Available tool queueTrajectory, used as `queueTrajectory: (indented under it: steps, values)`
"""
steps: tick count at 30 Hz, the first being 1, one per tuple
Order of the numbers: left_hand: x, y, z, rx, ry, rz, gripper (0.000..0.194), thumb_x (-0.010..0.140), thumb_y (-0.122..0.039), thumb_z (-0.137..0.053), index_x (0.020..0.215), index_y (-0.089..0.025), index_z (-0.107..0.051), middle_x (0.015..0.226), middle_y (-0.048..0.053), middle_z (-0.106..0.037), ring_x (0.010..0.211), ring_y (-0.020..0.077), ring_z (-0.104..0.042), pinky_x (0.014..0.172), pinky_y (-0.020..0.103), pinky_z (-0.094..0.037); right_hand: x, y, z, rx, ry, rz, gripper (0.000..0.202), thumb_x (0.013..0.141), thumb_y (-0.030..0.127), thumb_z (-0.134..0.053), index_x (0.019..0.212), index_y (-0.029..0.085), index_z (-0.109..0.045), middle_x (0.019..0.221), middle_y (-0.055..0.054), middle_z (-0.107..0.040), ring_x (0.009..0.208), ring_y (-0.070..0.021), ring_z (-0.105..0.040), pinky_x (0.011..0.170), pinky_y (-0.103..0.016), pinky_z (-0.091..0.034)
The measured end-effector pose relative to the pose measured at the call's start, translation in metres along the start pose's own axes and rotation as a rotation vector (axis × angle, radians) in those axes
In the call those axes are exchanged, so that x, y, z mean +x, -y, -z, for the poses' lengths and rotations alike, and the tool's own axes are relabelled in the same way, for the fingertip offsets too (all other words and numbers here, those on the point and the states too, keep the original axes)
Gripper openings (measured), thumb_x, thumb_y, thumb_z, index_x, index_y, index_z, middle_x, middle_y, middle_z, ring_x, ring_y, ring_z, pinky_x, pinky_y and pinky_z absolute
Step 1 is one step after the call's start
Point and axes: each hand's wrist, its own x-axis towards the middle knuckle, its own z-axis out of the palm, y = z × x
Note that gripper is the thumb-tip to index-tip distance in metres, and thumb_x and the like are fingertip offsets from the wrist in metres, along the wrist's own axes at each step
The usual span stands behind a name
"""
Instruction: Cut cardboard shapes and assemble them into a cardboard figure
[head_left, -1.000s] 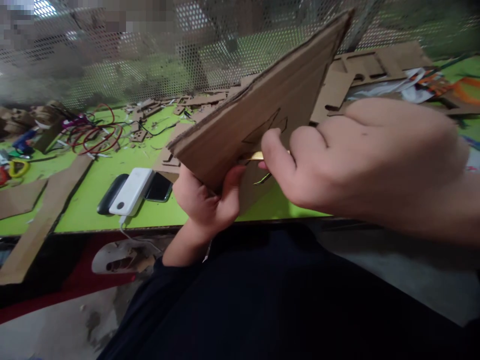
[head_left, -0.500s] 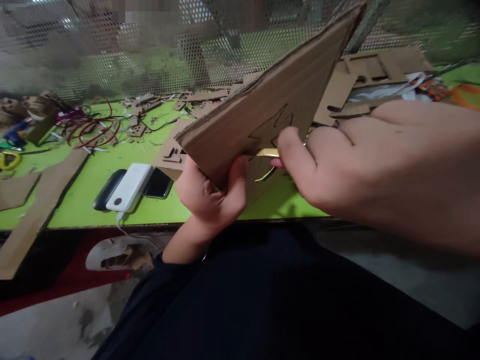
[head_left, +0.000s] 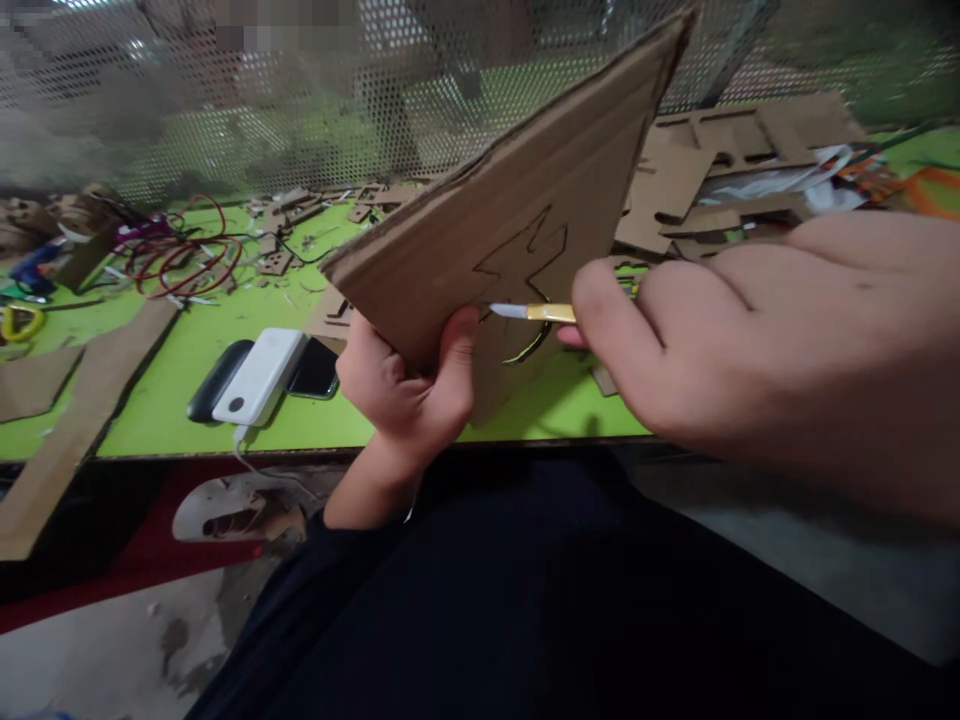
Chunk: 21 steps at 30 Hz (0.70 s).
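Observation:
My left hand is closed on the lower left corner of a sheet of cardboard, thumb on the near face. The sheet is held tilted above the green table. A dark outline with pointed corners is drawn on it, and a curved slit lower down lets the green show through. In my right hand is a craft knife with a yellow handle. Its bare blade points left, close to the left thumb and over the drawn line; whether the tip touches the cardboard I cannot tell.
On the green table lie a white power bank with a cable, a dark phone and a black case. Cardboard pieces and red wires lie further back, before a perforated metal screen.
The cardboard and my left hand have shifted a little to the left. My right hand has moved slightly right, and the knife's blade, hidden before, now shows.

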Motion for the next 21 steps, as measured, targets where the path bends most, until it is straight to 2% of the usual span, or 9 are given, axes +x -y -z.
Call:
queueTrajectory:
  steps: [3,8,12,17,21]
  values:
    - [0.0013,0.0004,0.0013,0.005,-0.008,-0.037,0.031,0.092,-0.042,-0.09,0.104,-0.022,-0.069,0.081,-0.004,-0.058,0.065,0.0119,-0.051,0.062,0.031,-0.04,0.0035,0.0022,0.0038,0.024,0.024,-0.013,0.072,0.119,0.021,-0.021,0.118,0.024,-0.094,0.056,-0.002,-0.04,0.059,-0.0204,-0.037,0.067,-0.042,-0.029]
    - [0.0023,-0.0019,0.0028,0.031,-0.024,-0.042,0.031,0.09,-0.04,-0.092,0.104,-0.022,-0.07,0.081,-0.003,-0.06,0.065,0.0124,-0.053,0.061,0.031,-0.04,0.0082,0.0027,0.0071,0.041,0.134,0.002,0.079,0.114,0.015,-0.015,0.128,0.021,-0.093,0.056,-0.001,-0.036,0.059,-0.0195,-0.029,0.066,-0.042,-0.029]
    - [0.0027,-0.0039,0.0032,0.06,-0.027,-0.061,0.03,0.09,-0.04,-0.092,0.103,-0.021,-0.073,0.08,-0.003,-0.06,0.065,0.0126,-0.054,0.059,0.03,-0.039,0.0066,0.0029,0.0079,-0.038,0.086,0.069,0.086,0.114,0.012,-0.009,0.129,0.021,-0.093,0.056,-0.001,-0.036,0.06,-0.0185,-0.026,0.062,-0.041,-0.024]
    - [0.0007,-0.0029,0.0019,0.049,-0.036,-0.057,0.031,0.088,-0.039,-0.093,0.105,-0.021,-0.075,0.082,-0.004,-0.059,0.068,0.0119,-0.053,0.063,0.029,-0.04,0.0069,0.0035,0.0086,-0.019,0.075,0.069,0.079,0.115,0.01,-0.016,0.13,0.017,-0.093,0.057,-0.001,-0.038,0.061,-0.0176,-0.036,0.064,-0.041,-0.027]
    - [-0.0004,-0.0033,0.0012,0.003,-0.041,-0.039,0.03,0.087,-0.036,-0.092,0.104,-0.021,-0.074,0.084,-0.004,-0.059,0.072,0.0122,-0.055,0.067,0.029,-0.042,0.0082,0.0034,0.0088,0.049,0.125,-0.025,0.075,0.115,0.015,-0.02,0.127,0.021,-0.094,0.056,-0.002,-0.042,0.061,-0.0209,-0.041,0.067,-0.043,-0.034]
